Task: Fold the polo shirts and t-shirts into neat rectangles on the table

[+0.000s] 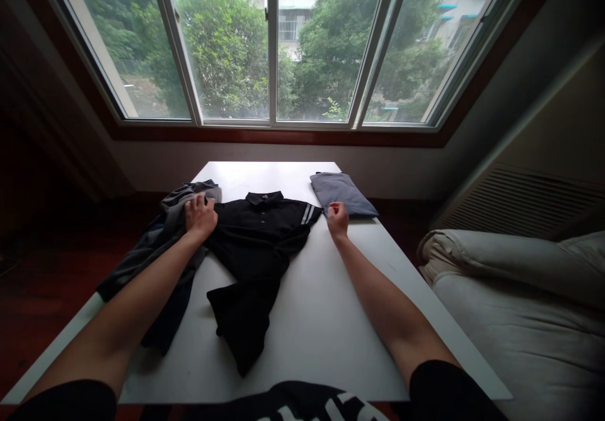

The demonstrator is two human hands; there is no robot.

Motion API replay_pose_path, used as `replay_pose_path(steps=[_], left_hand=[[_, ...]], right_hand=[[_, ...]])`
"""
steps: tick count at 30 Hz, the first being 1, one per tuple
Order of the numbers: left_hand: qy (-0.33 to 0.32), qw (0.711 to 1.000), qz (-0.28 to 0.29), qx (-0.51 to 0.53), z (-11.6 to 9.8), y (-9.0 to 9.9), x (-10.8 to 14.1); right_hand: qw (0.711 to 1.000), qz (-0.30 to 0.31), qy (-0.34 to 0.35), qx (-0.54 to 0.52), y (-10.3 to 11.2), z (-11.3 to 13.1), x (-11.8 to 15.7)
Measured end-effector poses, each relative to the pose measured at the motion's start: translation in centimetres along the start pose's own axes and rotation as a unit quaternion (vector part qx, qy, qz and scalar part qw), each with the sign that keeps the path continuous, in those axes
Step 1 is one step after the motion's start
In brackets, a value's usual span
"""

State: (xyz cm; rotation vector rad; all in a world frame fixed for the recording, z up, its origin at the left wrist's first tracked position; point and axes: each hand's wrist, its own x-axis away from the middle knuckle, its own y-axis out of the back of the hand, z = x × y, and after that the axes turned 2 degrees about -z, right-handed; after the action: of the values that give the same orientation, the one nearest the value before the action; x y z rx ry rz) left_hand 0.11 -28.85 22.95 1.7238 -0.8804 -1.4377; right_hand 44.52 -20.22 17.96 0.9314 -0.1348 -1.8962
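A black polo shirt (258, 235) lies on the white table (340, 320), its collar toward the window. The lower part is twisted and bunched toward me. Two pale stripes cross its right sleeve. My right hand (338, 220) is closed in a pinch at the tip of that sleeve. At the opposite sleeve, my left hand (201, 216) has bent fingers gripping the edge, though the fingertips are partly hidden. Under and beside my left forearm lies a loose heap of grey and dark blue clothes (172, 219).
A folded grey-blue garment (343, 193) rests at the table's far right corner, just beyond my right hand. To the right stands a pale sofa (515, 307). A wide window (269, 49) is behind the table, and reddish wooden floor (42, 270) shows at left.
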Motion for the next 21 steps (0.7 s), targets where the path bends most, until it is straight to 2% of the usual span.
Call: replay_pose_path(steps=[2, 4, 5, 7, 8, 10, 12, 15, 17, 19, 21], left_hand=[[-0.085, 0.994, 0.055, 0.03, -2.1, -1.0, 1.3], [-0.172, 0.971, 0.146, 0.081, -4.3, -1.9, 3.0], [-0.196, 0.958, 0.18, 0.104, -5.3, -2.4, 3.9], [-0.196, 0.954, 0.189, 0.124, -6.7, -3.2, 5.7], [-0.179, 0.96, 0.175, 0.122, -7.2, -3.5, 6.5], [-0.15, 0.97, 0.159, 0.109, -7.7, -4.0, 7.6], [-0.138, 0.969, 0.179, 0.095, -7.7, -4.3, 8.3], [-0.123, 0.969, 0.202, 0.077, -7.5, -3.8, 9.1], [-0.143, 0.969, 0.188, 0.074, -7.6, -2.8, 10.1], [-0.198, 0.96, 0.179, 0.087, -7.8, -1.3, 11.5], [-0.247, 0.943, 0.192, 0.109, -7.8, 0.7, 13.3]], right_hand=[[0.999, 0.035, 0.01, -0.016, -0.6, 1.9, 1.1], [0.982, 0.167, 0.065, -0.056, -1.3, 4.5, 2.9], [0.961, 0.244, 0.101, -0.076, -1.6, 5.9, 4.0], [0.898, 0.387, 0.181, -0.105, -2.0, 8.5, 6.2], [0.863, 0.441, 0.219, -0.11, -2.0, 9.6, 7.1], [0.815, 0.504, 0.274, -0.082, -1.7, 11.3, 8.5], [0.78, 0.55, 0.298, -0.029, -1.0, 12.4, 9.1], [0.726, 0.62, 0.297, 0.025, 0.6, 13.8, 9.3], [0.725, 0.607, 0.323, 0.029, 1.6, 14.9, 9.9], [0.741, 0.551, 0.384, 0.007, 2.5, 15.8, 11.2], [0.728, 0.53, 0.434, -0.009, 3.0, 16.3, 12.7]])
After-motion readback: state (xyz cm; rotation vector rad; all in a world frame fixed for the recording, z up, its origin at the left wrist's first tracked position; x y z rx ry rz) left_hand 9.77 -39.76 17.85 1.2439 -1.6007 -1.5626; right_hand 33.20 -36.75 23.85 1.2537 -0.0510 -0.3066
